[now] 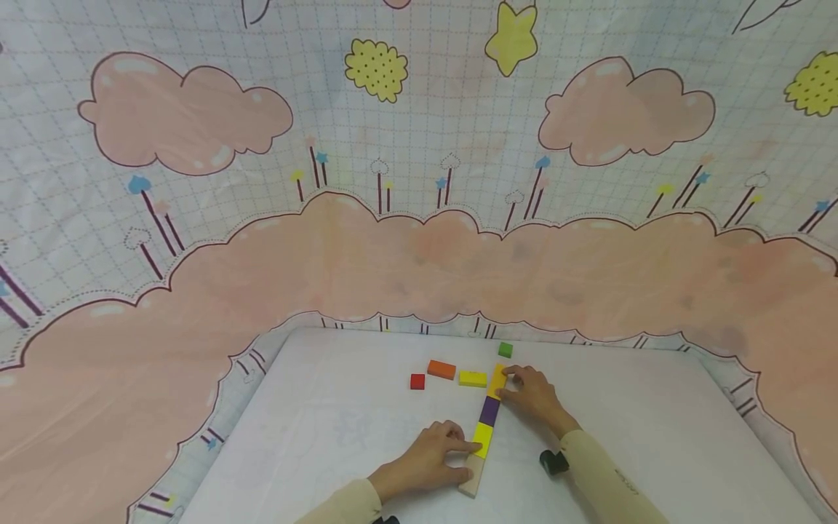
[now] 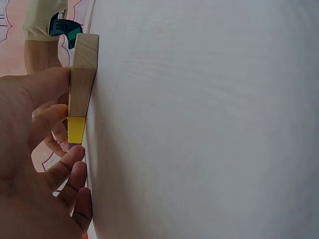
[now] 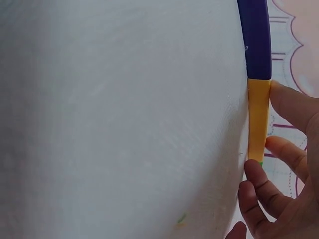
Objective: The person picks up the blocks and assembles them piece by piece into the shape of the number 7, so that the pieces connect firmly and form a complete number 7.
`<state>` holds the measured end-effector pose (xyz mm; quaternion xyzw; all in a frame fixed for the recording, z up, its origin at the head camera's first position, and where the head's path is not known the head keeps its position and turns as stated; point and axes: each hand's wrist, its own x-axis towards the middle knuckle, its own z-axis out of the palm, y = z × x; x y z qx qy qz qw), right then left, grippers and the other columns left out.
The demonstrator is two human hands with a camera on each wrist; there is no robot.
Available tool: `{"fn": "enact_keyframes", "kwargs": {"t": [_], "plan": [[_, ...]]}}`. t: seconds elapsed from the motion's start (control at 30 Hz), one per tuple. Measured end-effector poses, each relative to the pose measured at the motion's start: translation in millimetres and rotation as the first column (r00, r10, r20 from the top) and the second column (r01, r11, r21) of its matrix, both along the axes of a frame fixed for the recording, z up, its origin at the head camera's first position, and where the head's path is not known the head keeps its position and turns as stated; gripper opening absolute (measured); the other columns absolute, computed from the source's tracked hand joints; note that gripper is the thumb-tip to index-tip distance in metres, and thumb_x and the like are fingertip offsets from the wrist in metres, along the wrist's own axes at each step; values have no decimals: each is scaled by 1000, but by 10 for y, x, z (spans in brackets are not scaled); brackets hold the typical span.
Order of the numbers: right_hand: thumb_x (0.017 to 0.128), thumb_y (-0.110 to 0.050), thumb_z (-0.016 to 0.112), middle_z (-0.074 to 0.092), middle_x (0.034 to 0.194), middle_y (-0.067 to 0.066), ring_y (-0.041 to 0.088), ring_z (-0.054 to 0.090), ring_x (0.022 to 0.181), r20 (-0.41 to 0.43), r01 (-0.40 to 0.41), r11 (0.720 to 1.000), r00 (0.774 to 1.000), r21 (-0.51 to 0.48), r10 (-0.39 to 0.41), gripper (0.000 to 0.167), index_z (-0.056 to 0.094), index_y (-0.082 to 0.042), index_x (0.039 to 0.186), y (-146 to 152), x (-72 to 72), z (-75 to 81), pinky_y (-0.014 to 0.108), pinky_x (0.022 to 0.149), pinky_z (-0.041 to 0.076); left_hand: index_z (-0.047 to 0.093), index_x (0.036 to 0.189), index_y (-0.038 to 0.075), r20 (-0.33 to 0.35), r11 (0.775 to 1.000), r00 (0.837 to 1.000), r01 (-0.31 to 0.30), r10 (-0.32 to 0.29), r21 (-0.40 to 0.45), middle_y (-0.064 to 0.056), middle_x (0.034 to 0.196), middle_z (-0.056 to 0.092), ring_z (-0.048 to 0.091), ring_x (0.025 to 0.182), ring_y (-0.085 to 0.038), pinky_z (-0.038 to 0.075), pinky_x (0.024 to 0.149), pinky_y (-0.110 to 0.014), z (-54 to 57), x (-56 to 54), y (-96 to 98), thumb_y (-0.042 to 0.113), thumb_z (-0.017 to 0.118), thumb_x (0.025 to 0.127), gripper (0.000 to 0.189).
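Four-sided blocks lie end to end in a slanting line: a plain wooden block (image 1: 471,477), a yellow block (image 1: 483,439), a purple block (image 1: 489,412) and an amber block (image 1: 498,378). My left hand (image 1: 425,457) touches the wooden block with its thumb and the yellow block with its index finger. In the left wrist view, its other fingers are bent close to the tabletop. At the far end, my right hand (image 1: 538,397) rests thumb and index fingertips on the amber block. The right wrist view shows the thumb near the joint with the purple block (image 3: 256,40).
Left of the line lie a yellow block (image 1: 473,378), an orange block (image 1: 441,370) and a red cube (image 1: 417,381). A green block (image 1: 505,350) sits just beyond the amber one. Patterned cloth (image 1: 419,269) rises behind the white tabletop (image 1: 314,407).
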<state>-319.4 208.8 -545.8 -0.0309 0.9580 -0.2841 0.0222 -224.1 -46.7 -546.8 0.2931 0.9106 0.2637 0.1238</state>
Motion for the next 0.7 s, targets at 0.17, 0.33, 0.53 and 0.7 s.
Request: {"fn": "enact_keyframes", "kwargs": {"t": [0.17, 0.33, 0.53, 0.7], "plan": [[84, -36, 75, 62, 112, 9, 30, 53, 108, 18, 2, 1000, 1000, -10, -2, 46, 63, -16, 125, -19, 9, 10, 60, 97, 40, 63, 128, 42, -3, 1000, 1000, -3, 3, -7, 15, 115, 53, 45, 105, -4, 42, 93, -29, 11, 12, 7, 46, 70, 87, 42], [84, -37, 75, 61, 115, 10, 30, 53, 109, 9, 4, 1000, 1000, -15, -4, 46, 64, -17, 124, -28, 18, 14, 60, 98, 40, 62, 129, 42, -13, 1000, 1000, -9, 9, -22, 15, 114, 54, 45, 105, -4, 43, 93, -29, 32, 26, 14, 47, 70, 87, 43], [83, -34, 77, 50, 142, 17, 44, 45, 130, -61, -35, 999, 998, -12, 34, 44, 67, -12, 121, -16, 31, 24, 69, 104, 33, 62, 129, 43, 0, 1000, 1000, -13, 13, -25, 16, 114, 53, 44, 103, -3, 43, 91, -28, 33, 30, 16, 47, 70, 87, 43], [88, -30, 72, 50, 147, 15, 43, 41, 137, -40, -35, 998, 999, -52, 33, 38, 67, -13, 122, -14, 20, 17, 64, 112, 28, 62, 129, 43, 10, 1000, 1000, -18, 18, -25, 16, 114, 52, 43, 102, -3, 43, 91, -28, 33, 26, 16, 47, 70, 87, 43]]}}
